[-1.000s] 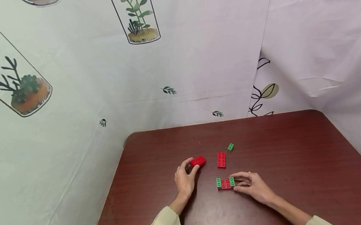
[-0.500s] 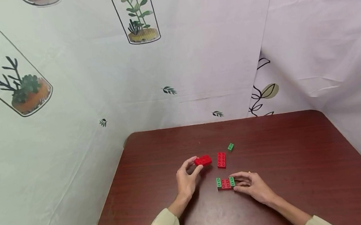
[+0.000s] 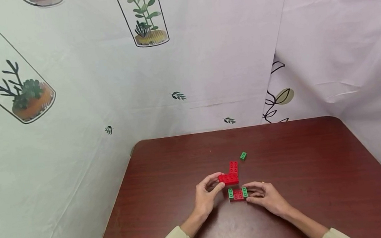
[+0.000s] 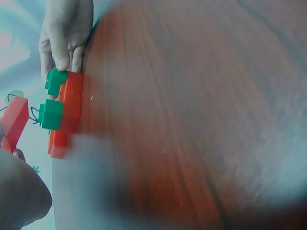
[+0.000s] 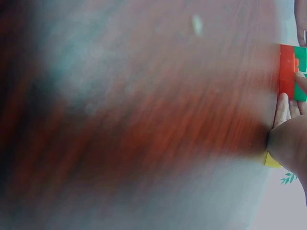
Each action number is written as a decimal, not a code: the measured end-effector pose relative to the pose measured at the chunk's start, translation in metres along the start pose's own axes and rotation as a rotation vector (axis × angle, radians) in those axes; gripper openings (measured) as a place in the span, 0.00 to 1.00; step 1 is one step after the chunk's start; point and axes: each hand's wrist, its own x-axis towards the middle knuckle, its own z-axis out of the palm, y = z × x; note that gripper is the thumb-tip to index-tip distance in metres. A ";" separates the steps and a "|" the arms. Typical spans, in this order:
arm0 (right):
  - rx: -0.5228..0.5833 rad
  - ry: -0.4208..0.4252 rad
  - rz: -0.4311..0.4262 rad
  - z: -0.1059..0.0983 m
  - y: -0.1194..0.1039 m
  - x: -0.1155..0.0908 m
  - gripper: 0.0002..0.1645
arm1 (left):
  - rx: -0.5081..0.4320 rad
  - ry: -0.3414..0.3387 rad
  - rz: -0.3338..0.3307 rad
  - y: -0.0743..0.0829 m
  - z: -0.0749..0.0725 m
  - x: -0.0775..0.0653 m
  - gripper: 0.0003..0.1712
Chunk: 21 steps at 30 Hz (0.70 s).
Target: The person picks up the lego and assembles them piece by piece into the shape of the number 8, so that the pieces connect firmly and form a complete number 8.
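My left hand [image 3: 204, 196] pinches the left end of a red eight-stud toy brick [image 3: 229, 179] between thumb and fingers. That brick is above the table, in front of a second red brick [image 3: 233, 167] and partly covering it. Closer to me sits a joined piece, a red brick [image 3: 238, 195] with a green two-stud brick [image 3: 231, 193] on its left end and another green brick [image 3: 245, 192] on its right end. My right hand [image 3: 267, 197] holds the piece by its right end, thumb in front and fingers behind. The left wrist view shows the held red brick [image 4: 16, 120] apart from the joined piece.
A loose small green brick [image 3: 243, 155] lies farther back on the dark red-brown table [image 3: 298, 150]. In the right wrist view, a yellow thing [image 5: 272, 161] shows beyond my right hand, mostly hidden. A white printed curtain [image 3: 205, 63] surrounds the table.
My left hand has carried its red brick rightward and then toward me, from left of the second red brick to just behind the joined piece. My right hand has stayed in place.
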 end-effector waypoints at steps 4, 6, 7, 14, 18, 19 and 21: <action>0.002 0.003 -0.005 0.000 0.001 0.001 0.27 | -0.008 -0.057 -0.008 -0.001 0.003 -0.004 0.19; 0.001 0.003 -0.007 0.000 0.001 0.001 0.27 | -0.011 -0.080 -0.015 -0.002 0.005 -0.006 0.19; 0.000 0.004 -0.009 0.000 0.001 0.001 0.27 | -0.013 -0.089 -0.017 -0.002 0.005 -0.007 0.19; -0.013 0.008 -0.025 0.001 0.002 0.000 0.27 | -0.016 -0.130 -0.037 -0.007 0.008 -0.011 0.19; -0.011 0.015 -0.019 0.001 0.002 0.000 0.29 | -0.018 -0.162 -0.032 -0.010 0.009 -0.013 0.19; -0.011 0.017 -0.023 0.001 0.002 0.000 0.29 | -0.018 -0.167 -0.030 -0.011 0.009 -0.013 0.19; -0.010 0.022 -0.032 0.002 0.002 0.000 0.29 | -0.017 -0.177 -0.026 -0.012 0.009 -0.014 0.19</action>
